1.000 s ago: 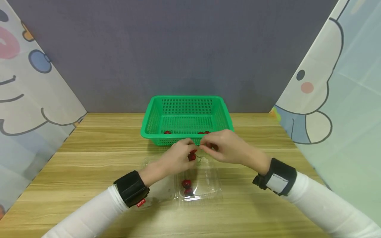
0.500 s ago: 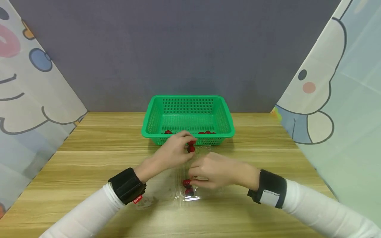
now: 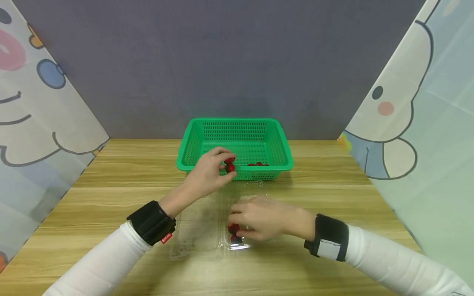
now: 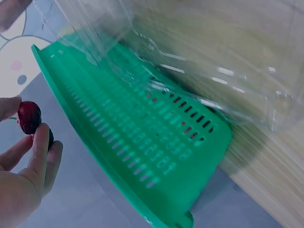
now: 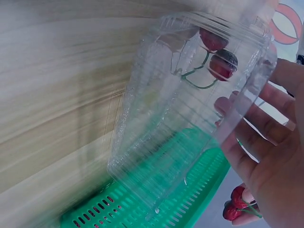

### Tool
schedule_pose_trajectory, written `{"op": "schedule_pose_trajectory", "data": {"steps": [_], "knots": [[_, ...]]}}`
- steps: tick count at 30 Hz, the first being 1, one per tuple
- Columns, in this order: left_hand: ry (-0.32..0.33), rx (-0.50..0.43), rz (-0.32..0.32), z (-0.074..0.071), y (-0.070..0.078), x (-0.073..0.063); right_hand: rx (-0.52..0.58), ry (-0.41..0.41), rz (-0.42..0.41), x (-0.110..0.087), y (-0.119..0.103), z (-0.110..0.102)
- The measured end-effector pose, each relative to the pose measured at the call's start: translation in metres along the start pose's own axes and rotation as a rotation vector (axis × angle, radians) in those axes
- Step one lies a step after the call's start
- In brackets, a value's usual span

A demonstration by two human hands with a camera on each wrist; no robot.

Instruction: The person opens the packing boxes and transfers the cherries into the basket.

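Note:
In the head view my left hand pinches two dark red cherries between thumb and fingers, over the front rim of the green basket. The left wrist view shows this pair of cherries at the fingertips. My right hand reaches into the clear plastic clamshell box. Two more cherries with joined green stems lie at one end of that box. In the right wrist view the right fingers are loosely bent, a little short of these cherries, holding nothing.
Several cherries lie inside the basket near its front wall. The clamshell's lid half lies flat to the left on the wooden table. A grey panel stands behind, with cartoon-printed sheets at both sides.
My left hand has carried its two cherries forward and left, from above the box to the basket rim. My right hand has come back from near the basket to the cherries in the box.

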State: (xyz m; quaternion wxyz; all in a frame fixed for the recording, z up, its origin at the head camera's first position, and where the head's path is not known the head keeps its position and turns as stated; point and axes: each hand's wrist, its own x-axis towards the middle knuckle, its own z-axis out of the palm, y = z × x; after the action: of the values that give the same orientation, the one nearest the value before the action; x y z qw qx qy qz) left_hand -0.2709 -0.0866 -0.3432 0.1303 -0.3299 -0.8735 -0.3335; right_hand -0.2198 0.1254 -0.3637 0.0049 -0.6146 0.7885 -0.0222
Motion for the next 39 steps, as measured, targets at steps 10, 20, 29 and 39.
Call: {"op": "schedule_pose_trajectory", "data": {"steps": [10,20,29,39], "knots": [[0.041,0.005,-0.104,-0.009,-0.022,0.004,0.014,-0.087,0.033,0.004,-0.002,0.006],[0.035,0.054,-0.202,-0.023,-0.041,0.011,0.018,-0.087,0.012,0.008,-0.004,0.009],[0.005,0.104,-0.265,-0.024,-0.049,0.015,0.03,-0.107,0.046,0.011,-0.003,0.011],[-0.019,0.187,-0.264,-0.019,-0.054,0.014,0.051,-0.123,0.111,0.01,-0.003,0.015]]}}
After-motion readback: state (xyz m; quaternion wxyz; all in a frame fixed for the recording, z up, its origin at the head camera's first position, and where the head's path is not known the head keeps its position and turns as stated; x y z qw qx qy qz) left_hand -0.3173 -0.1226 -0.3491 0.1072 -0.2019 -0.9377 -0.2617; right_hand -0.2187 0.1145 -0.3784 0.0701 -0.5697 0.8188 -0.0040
